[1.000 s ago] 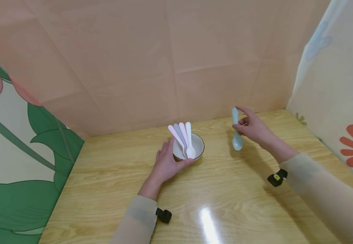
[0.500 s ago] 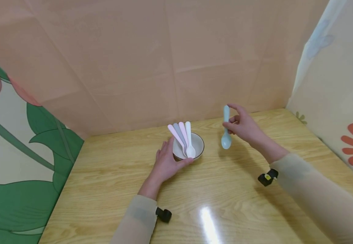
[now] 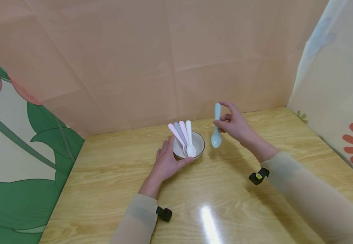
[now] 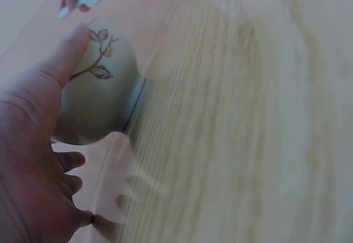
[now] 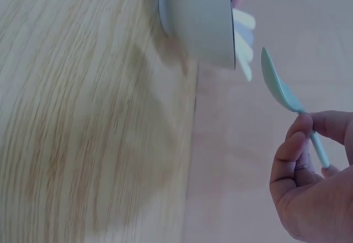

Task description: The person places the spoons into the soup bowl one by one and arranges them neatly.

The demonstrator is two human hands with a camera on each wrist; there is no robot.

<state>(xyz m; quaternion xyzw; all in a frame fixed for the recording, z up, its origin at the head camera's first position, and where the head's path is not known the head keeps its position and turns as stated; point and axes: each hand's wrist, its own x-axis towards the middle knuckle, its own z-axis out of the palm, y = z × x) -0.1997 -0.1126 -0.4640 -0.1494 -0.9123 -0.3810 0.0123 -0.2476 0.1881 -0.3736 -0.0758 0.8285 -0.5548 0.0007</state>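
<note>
A small white bowl (image 3: 199, 144) with a dark rim stands on the table; a branch-and-leaf design shows on its outside (image 4: 110, 99) in the left wrist view. Several spoons lean in it side by side, handles pointing to the back: pink, grey, pink and a white spoon (image 3: 191, 149). My left hand (image 3: 166, 163) holds the bowl from the left, thumb along its near side. My right hand (image 3: 235, 125) pinches a light blue spoon (image 3: 216, 139) by its handle, scoop end down, above the table just right of the bowl. In the right wrist view, the spoon's scoop (image 5: 278, 88) points towards the bowl.
The wood-grain table (image 3: 109, 176) meets a peach backdrop (image 3: 127, 84) close behind the bowl. Flower-printed sheets (image 3: 347, 88) border it at left and right. A black wrist strap (image 3: 259, 176) sits at each cuff.
My right hand has moved left with the light blue spoon, bringing it close to the bowl. My left hand, the bowl and the spoons in it have stayed put.
</note>
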